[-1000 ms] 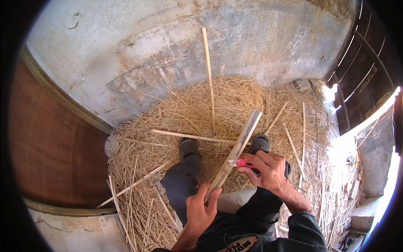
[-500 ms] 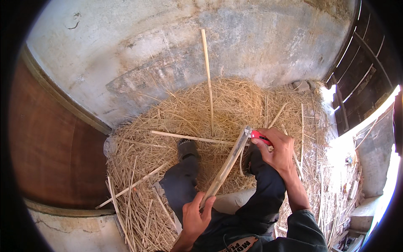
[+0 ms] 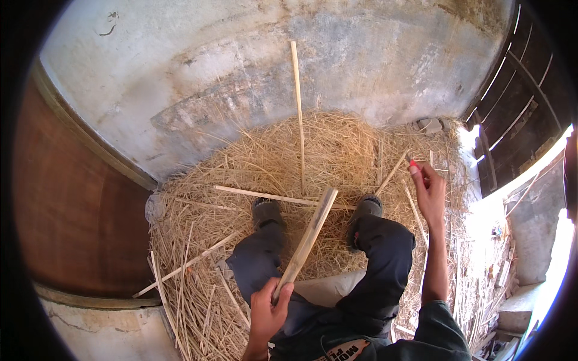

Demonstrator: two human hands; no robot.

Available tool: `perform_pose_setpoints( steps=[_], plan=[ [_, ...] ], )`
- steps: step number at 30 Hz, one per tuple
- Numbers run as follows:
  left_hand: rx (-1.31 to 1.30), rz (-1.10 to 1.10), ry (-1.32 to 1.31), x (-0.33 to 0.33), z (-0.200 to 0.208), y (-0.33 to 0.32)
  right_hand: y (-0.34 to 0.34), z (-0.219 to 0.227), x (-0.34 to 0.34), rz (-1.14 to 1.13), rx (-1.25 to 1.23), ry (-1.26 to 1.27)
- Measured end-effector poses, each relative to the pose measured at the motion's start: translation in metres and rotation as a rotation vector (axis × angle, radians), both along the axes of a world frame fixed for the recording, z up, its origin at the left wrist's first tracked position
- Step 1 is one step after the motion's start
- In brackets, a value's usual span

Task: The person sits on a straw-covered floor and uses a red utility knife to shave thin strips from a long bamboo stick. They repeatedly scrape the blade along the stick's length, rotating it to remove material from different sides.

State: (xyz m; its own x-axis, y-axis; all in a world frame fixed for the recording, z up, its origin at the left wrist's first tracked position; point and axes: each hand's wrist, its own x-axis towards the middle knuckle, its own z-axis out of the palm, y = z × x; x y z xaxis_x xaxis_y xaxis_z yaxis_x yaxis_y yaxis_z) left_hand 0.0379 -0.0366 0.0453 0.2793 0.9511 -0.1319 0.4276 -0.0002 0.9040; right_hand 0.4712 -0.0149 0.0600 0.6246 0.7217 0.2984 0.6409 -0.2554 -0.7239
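My left hand (image 3: 268, 311) is closed round the lower end of a flat wooden strip (image 3: 308, 240), probably split bamboo, which slants up and to the right between my knees. Its upper end points away from me and touches nothing I can see. Off to the right, at the end of my outstretched arm, my right hand (image 3: 428, 191) grips a red-handled utility knife (image 3: 412, 163). The blade end points up and left, well apart from the strip. Most of the knife's handle is hidden by my fingers.
Straw and shavings (image 3: 337, 144) cover the floor around my shoes (image 3: 267, 212). One long thin stick (image 3: 298, 108) leans on the stained wall (image 3: 241, 72); another stick (image 3: 271, 195) lies across by my feet. A brown door panel (image 3: 78, 210) stands left, a concrete block (image 3: 519, 313) at lower right.
My right hand with the knife has swung away from the strip's upper end, up and to the right. The strip has shifted slightly left and down in my left hand.
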Motion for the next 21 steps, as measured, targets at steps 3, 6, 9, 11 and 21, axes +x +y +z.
perform_pose_setpoints(
  steps=[3, 6, 9, 11, 21],
  plan=[
    [-0.054, -0.008, -0.094, 0.013, 0.000, 0.011, -0.003, 0.001, -0.041, 0.161, 0.121, 0.189],
    [-0.112, -0.031, -0.177, 0.023, 0.006, 0.015, -0.008, 0.013, -0.082, 0.345, 0.211, 0.352],
    [-0.150, -0.077, -0.224, 0.032, 0.010, 0.014, -0.012, 0.023, -0.101, 0.517, 0.232, 0.535],
    [-0.157, -0.123, -0.215, 0.036, 0.012, 0.014, -0.012, 0.020, -0.107, 0.565, 0.236, 0.711],
    [-0.003, -0.250, -0.130, 0.050, 0.012, 0.026, 0.002, 0.010, -0.110, 0.484, 0.217, 0.842]
  ],
)
